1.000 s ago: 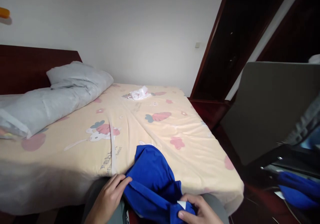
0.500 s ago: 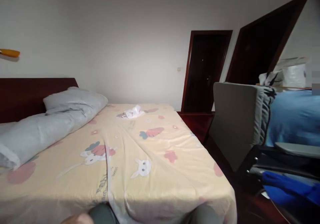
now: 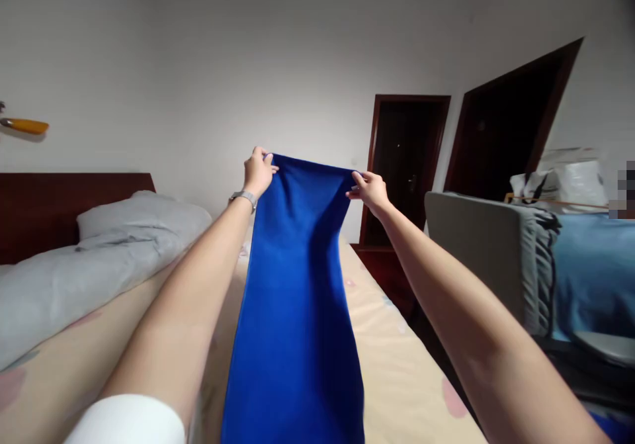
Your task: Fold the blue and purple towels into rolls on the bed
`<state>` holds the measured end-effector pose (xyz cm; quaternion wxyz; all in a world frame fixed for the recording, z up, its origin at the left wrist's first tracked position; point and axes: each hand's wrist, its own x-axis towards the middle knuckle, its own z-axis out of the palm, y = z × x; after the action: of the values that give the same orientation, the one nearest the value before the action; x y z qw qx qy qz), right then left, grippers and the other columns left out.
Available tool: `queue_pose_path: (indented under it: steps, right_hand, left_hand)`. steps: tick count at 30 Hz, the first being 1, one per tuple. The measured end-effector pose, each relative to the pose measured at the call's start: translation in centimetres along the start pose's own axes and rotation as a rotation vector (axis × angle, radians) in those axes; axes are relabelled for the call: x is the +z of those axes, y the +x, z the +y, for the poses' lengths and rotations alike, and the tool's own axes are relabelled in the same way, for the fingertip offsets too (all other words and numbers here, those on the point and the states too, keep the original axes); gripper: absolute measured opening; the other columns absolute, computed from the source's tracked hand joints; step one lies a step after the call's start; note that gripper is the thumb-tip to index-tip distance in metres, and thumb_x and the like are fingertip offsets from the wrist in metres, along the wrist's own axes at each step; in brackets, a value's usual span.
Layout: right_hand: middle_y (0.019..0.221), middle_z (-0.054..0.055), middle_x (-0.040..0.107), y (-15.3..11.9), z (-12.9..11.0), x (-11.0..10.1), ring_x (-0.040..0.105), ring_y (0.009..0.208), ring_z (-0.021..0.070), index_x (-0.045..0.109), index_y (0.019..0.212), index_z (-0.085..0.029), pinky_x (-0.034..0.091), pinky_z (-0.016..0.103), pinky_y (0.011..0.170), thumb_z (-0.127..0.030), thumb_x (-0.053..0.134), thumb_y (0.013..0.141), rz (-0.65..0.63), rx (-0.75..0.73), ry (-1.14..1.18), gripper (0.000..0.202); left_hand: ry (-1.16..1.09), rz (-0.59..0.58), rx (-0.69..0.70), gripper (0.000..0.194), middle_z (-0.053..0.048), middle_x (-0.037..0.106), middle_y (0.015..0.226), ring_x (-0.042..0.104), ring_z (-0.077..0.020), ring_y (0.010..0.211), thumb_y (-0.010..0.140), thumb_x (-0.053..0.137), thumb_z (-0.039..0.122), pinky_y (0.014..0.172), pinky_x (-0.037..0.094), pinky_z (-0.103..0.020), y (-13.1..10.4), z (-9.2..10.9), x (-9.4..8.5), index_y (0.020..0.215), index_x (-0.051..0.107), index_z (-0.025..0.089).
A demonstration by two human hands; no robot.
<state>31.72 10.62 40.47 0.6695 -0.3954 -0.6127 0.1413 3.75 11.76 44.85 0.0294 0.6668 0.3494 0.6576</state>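
One cloth [image 3: 297, 292], hanging from left hand [image 3: 258, 173], right hand [image 3: 372, 191]

1. This looks like a bedroom in a home.
2. A broad bed dressed in cream, pink-patterned fabric [image 3: 391, 358] shows it.
3. Crumpled pale-grey cloth bedding [image 3: 99, 265] lies near a dark reddish-brown headboard [image 3: 40, 212].
4. A dark brown-framed door [image 3: 401, 159] stands beyond.
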Motion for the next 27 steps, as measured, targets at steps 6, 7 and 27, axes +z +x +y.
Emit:
queue_pose_path:
  steps: [6, 7, 27]
  right_hand:
    - [0.075, 0.0, 0.063, 1.5, 1.9, -1.3, 0.068, 0.068, 0.015, 0.061, 0.089, -0.017, 0.059, 0.027, 0.07, -0.06, 0.061, 0.09, 0.105, -0.17, 0.13, 0.042]
    - [0.077, 0.001, 0.064, 0.4, 2.7, -1.9, 0.069, 0.071, 0.016, 0.063, 0.09, -0.017, 0.059, 0.028, 0.073, -0.062, 0.061, 0.088, 0.08, -0.195, 0.124, 0.045]
    - [0.098, 0.009, 0.073, -39.2, 13.9, -7.0, 0.068, 0.09, 0.0258, 0.074, 0.1, -0.023, 0.054, 0.035, 0.08, -0.047, 0.048, 0.099, -0.543, 0.121, -0.229, 0.035]
  left_hand:
    - [0.059, 0.235, 0.251, 0.004, -0.002, 0.068, 0.086, 0.07, -0.0129, 0.078, 0.095, 0.052, 0.022, 0.074, 0.05, -0.023, 1.6, -0.4, 1.5, 0.091, 0.053, 0.02]
    - [0.059, 0.229, 0.272, 0.006, -0.002, 0.068, 0.086, 0.07, -0.0131, 0.08, 0.096, 0.052, 0.025, 0.075, 0.05, -0.023, 0.4, -1.0, 1.3, 0.093, 0.054, 0.021]
    - [0.143, -0.409, -0.373, 0.029, 0.0, 0.078, 0.097, 0.075, -0.0259, 0.091, 0.08, 0.052, 0.024, 0.081, 0.061, -0.035, -44.0, -9.2, -10.6, 0.096, 0.074, 0.035]
